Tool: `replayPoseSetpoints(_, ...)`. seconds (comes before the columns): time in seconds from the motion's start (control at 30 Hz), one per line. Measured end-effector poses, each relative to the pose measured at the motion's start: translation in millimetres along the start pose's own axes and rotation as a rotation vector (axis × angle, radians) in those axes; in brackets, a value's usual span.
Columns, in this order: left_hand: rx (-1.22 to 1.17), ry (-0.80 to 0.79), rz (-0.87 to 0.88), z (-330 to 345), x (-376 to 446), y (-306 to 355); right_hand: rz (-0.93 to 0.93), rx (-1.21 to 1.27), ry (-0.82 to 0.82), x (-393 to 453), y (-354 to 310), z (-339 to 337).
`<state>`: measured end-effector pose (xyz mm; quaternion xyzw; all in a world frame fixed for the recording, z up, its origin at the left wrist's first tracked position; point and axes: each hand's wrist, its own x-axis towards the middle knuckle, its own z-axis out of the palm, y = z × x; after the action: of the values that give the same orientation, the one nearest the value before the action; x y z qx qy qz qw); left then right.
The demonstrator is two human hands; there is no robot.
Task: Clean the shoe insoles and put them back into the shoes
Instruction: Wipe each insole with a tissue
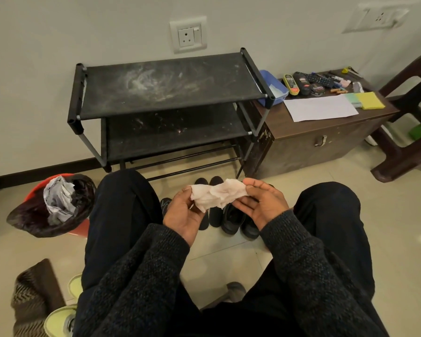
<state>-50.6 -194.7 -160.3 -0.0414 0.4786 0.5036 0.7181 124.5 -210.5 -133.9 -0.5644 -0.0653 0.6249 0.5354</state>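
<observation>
A crumpled white wet wipe is stretched between my two hands above the floor, between my knees. My left hand pinches its left end and my right hand pinches its right end. Below the hands, two dark insoles lie side by side on the tiles, partly hidden by the wipe. A pair of black shoes stands just right of the insoles, partly covered by my right hand.
A dusty black shoe rack stands against the wall ahead. A red bin with a black liner and paper waste sits at my left knee. A brown cabinet holds polish tins, paper and sponges. Yellow-green sneakers lie bottom left.
</observation>
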Motion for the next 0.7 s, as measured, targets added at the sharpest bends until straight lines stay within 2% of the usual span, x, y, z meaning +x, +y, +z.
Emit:
replayPoseSetpoints(0.1, 0.181, -0.014, 0.127, -0.5, 0.2, -5.4, -0.022, -0.055, -0.073, -4.3, 2.0, 3.1)
replayPoseSetpoints(0.23, 0.28, -0.084, 0.175, 0.6, -3.6, -8.0, -0.233, -0.441, -0.062, -7.8, 10.1, 4.7)
replayPoseSetpoints(0.43, 0.368, -0.192, 0.187, 1.3, -8.5, -7.7, -0.442, -0.837, -0.086, 2.5, 23.3, -0.3)
replayPoseSetpoints(0.5, 0.414, -0.197, 0.198, 2.4, -8.7, -7.8, -0.433, -0.84, -0.067, 6.8, 25.0, -3.9)
replayPoseSetpoints(0.57, 0.426, -0.147, 0.205, 2.6, -8.9, -6.3, -0.398, -0.766, 0.023, 9.5, 21.5, -6.6)
replayPoseSetpoints(0.63, 0.398, -0.066, 0.206, 1.0, -7.5, -3.6, -0.332, -0.601, 0.12, 11.7, 14.8, -7.3)
replayPoseSetpoints(0.7, 0.378, -0.022, 0.206, -0.3, -5.4, -2.0, -0.256, -0.441, 0.14, 13.0, 10.0, -5.6)
